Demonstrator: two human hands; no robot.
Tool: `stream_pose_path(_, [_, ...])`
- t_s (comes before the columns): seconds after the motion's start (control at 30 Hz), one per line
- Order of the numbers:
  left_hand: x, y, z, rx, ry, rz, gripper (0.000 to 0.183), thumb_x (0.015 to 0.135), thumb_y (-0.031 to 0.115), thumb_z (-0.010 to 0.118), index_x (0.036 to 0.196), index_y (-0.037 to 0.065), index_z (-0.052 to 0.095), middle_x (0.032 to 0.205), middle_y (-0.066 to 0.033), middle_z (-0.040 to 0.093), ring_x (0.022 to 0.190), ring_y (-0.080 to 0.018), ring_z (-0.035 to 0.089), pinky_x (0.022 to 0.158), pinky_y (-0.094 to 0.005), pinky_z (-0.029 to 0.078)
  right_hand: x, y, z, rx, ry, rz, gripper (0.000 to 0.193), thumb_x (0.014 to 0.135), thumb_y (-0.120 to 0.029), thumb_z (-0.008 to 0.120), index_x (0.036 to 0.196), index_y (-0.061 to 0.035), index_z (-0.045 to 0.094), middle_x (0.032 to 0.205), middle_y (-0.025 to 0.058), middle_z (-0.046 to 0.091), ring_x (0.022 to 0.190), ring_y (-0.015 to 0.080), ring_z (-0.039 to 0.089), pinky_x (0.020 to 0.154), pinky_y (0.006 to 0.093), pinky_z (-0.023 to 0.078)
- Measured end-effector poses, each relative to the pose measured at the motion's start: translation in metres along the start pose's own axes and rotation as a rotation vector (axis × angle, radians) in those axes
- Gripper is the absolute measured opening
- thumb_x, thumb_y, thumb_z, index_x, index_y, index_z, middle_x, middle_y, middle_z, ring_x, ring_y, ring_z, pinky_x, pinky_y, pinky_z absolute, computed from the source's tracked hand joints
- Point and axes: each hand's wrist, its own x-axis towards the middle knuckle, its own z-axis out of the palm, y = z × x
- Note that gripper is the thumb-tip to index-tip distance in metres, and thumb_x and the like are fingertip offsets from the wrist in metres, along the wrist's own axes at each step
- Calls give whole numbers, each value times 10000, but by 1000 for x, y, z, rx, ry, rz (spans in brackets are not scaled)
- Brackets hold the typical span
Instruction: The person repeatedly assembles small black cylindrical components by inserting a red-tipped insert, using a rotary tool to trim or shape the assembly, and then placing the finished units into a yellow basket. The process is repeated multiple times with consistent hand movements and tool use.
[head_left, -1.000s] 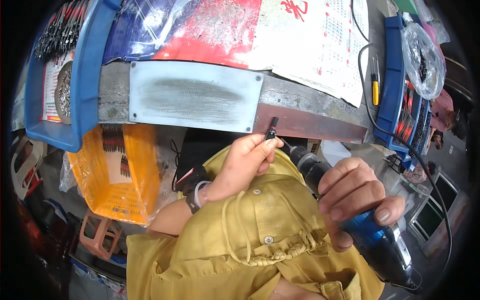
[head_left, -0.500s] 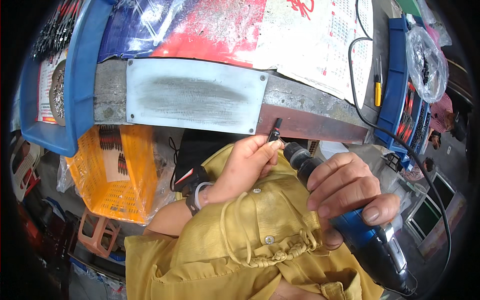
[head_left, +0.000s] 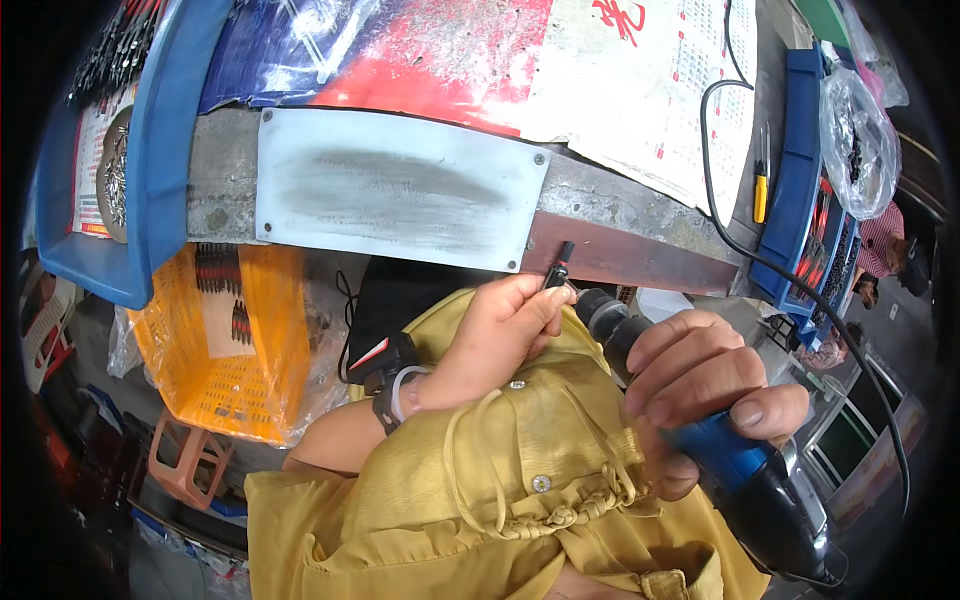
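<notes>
Between thumb and fingertips, my left hand (head_left: 505, 325) pinches a small black piece (head_left: 563, 262) with a red band. It points upward at the near edge of the bench. My right hand (head_left: 705, 385) wraps round a blue and black electric drill (head_left: 725, 450), held slantwise over my lap. The drill's dark chuck (head_left: 603, 312) points at the black piece, close to my left fingertips. Whether the bit touches the piece is hard to see, since my fingers cover its lower end.
A pale, dark-smudged plate (head_left: 400, 190) is screwed to the bench edge. Blue trays (head_left: 165, 150) flank the bench, and a yellow crate (head_left: 270, 400) with black-red pieces stands below left. A yellow-handled screwdriver (head_left: 761, 195) lies right, beside a black cable (head_left: 780, 262). Another person (head_left: 880, 240) is far right.
The whole view has shifted slightly. Both hands, the black piece and the drill keep nearly the same places relative to each other.
</notes>
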Motion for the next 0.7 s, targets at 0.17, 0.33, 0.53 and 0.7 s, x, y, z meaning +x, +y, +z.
stream_pose_path(0.17, [3, -6, -1, 55, 0, 70, 234, 976, 163, 551, 792, 26, 598, 625, 53, 479, 555, -24, 387, 503, -201, 318, 2, 1, 6, 80, 47, -10, 461, 765, -125, 790, 1042, -59, 428, 771, 126, 618, 589, 235, 629, 510, 350, 527])
stream_pose_path(0.33, [4, -13, 0, 65, 36, 76, 223, 965, 138, 560, 780, 20, 594, 637, 45, 503, 578, -26, 408, 526, -206, 337, 5, 9, 10, 167, 94, -32, 412, 721, -58, 813, 932, -40, 459, 755, 159, 629, 572, 256, 619, 475, 362, 514])
stream_pose_path(0.53, [5, -14, 4, 103, 80, 119, 224, 967, 135, 566, 772, 28, 593, 650, 46, 514, 596, -31, 425, 543, -206, 359, 10, 14, 6, 97, 10, -15, 417, 802, -143, 770, 999, -62, 412, 751, 86, 617, 574, 192, 630, 497, 304, 514])
stream_pose_path(0.7, [4, -14, 3, 148, 85, 118, 244, 969, 142, 571, 750, 34, 575, 645, 47, 506, 594, -33, 429, 540, -207, 357, 11, 14, 10, 177, 109, -11, 389, 727, -69, 809, 913, -19, 471, 707, 148, 619, 549, 245, 612, 457, 340, 505])
